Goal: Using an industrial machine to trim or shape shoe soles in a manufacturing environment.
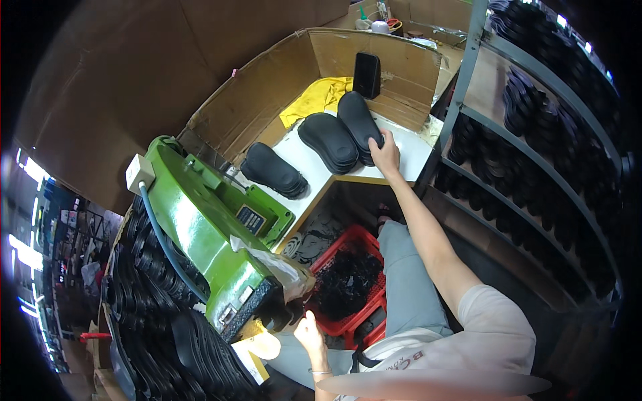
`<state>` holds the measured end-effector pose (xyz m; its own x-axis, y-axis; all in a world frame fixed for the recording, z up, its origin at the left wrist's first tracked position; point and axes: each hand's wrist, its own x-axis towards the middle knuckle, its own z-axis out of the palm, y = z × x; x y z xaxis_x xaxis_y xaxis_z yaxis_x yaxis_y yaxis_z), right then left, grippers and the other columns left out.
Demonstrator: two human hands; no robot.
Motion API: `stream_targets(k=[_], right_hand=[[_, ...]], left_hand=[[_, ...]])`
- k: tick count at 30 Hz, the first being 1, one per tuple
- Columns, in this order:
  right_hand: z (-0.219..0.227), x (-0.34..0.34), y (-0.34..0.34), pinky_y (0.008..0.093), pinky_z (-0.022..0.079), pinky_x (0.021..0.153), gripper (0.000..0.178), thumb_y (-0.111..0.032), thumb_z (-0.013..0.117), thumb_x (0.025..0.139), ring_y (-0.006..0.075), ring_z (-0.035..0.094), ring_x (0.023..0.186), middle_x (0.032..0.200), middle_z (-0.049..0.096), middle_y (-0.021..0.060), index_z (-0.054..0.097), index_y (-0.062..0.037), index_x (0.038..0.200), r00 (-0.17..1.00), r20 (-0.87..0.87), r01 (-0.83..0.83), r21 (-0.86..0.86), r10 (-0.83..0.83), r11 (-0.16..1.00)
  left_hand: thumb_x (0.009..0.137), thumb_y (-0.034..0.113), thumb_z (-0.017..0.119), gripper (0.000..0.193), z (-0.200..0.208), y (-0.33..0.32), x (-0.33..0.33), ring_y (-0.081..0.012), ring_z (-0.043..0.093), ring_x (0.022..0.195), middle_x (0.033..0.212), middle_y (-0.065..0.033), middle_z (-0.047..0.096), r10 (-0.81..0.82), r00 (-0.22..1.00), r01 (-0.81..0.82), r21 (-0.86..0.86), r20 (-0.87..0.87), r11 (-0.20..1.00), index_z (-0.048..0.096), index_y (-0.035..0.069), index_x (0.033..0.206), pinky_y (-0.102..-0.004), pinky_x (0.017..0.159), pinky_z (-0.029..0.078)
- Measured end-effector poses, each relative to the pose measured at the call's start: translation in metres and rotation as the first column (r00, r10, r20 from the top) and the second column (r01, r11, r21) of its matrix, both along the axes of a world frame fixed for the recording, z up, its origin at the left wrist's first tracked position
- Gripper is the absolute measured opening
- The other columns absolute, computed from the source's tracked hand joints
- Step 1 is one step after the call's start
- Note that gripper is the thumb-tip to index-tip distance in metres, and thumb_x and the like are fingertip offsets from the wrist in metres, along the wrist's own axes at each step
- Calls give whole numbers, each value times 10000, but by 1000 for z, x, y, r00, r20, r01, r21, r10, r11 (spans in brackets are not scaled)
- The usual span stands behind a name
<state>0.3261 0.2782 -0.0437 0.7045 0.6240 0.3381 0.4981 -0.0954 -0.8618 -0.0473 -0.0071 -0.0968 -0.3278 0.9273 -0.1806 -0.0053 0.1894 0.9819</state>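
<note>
"Where was the right hand [386, 155]?"

"Right of upper centre, at the near right edge of the rightmost stack of black soles [356, 119]. It was partly open, thumb and fingers touching the edge; I couldn't tell whether it had a sole pinched."

"And the left hand [311, 335]?"

"At lower centre, just beside the head of the green machine [184, 200]. Its fingers were curled in, and I couldn't tell whether they held anything."

"Were there other soles on the worktop [290, 148]?"

"Yes. A middle stack [326, 140] lay against the rightmost one, and a left stack [271, 168] sat apart, nearer the machine."

"What was behind them?"

"A yellow cloth [314, 100] near the top centre, with a black upright object [366, 75] to its right, before the cardboard wall [404, 83]."

"And below?"

"A red basket [363, 319] at lower centre, with dark pieces inside."
</note>
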Motion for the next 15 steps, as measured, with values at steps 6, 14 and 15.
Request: stream_targets(k=[6,14,15], right_hand=[[28,-12,-11,457,467,779,426,-281,623,806,406,616,887,947,641,231,515,-52,1148,992,126,17,-132,0,991],[51,-156,-7,398,454,747,551,-408,718,708,321,546,832,859,542,154,535,-34,1068,681,612,-441,-95,402,892],[35,-173,5,406,448,752,562,-415,734,684,332,537,855,896,532,170,544,-36,1053,693,555,-485,-114,461,867]], left_hand=[[895,174,617,453,7,0,-5,-48,281,313,420,37,352,26,997,-21,-72,66,997,369,113,521,-238,318,200],[875,179,649,503,-9,1,0,-44,244,531,529,74,292,-223,938,213,-67,-266,975,313,87,512,-273,458,199],[873,192,652,501,-7,1,4,-44,245,532,529,71,289,-265,924,263,-46,-277,964,318,81,516,-273,456,203]])
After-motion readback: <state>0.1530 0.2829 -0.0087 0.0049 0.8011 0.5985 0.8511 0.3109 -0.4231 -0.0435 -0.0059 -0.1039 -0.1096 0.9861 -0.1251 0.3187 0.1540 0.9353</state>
